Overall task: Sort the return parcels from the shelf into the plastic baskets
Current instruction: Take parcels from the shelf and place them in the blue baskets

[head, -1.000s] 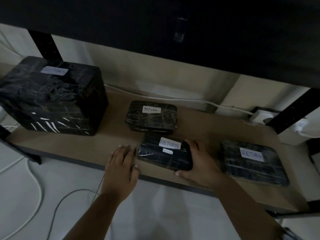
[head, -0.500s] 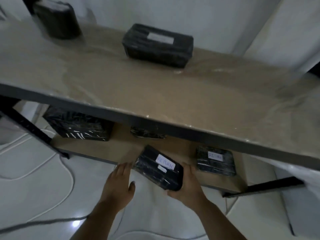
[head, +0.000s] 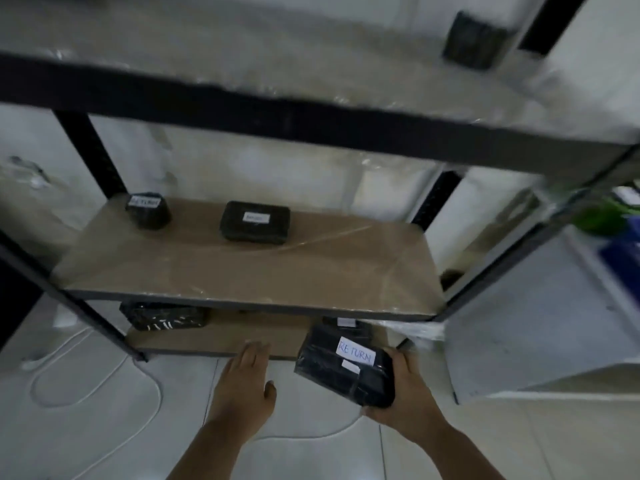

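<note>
View from a head camera looking down at a dark metal rack (head: 311, 116) with three boards in view, standing on a pale tiled floor (head: 104, 427). The picture is dim and partly blurred.

On the floor at far left, a white cable (head: 59, 348) loops beside the rack's front left leg. At the rear left corner of the middle board (head: 242, 268) sits a small parcel (head: 148, 210) in black wrap with a white label. Just right of it, near the rear edge, lies a flat parcel (head: 255, 221), also black with a white label; its writing is too blurred to read. On the bottom board, at its left end, a big parcel (head: 162, 315) is half hidden under the middle board.

In front of the bottom board's front edge, the left hand (head: 242, 386) hovers palm down, fingers straight and together, holding nothing.

To its right, the held parcel (head: 346, 365) is off the rack, in the air before the bottom board's front right corner. It is black, tilted, with a white label facing up that reads RETURN. The right hand (head: 405, 400) grasps it at its near right end, cupping it from beneath. Just behind it, a rear parcel (head: 349, 323) rests on the bottom board's right end.

On the top board, near the rear right corner, stands a blurred top parcel (head: 472, 39). At the far right, past the rack, something green (head: 599, 216) shows; what it is cannot be told.
</note>
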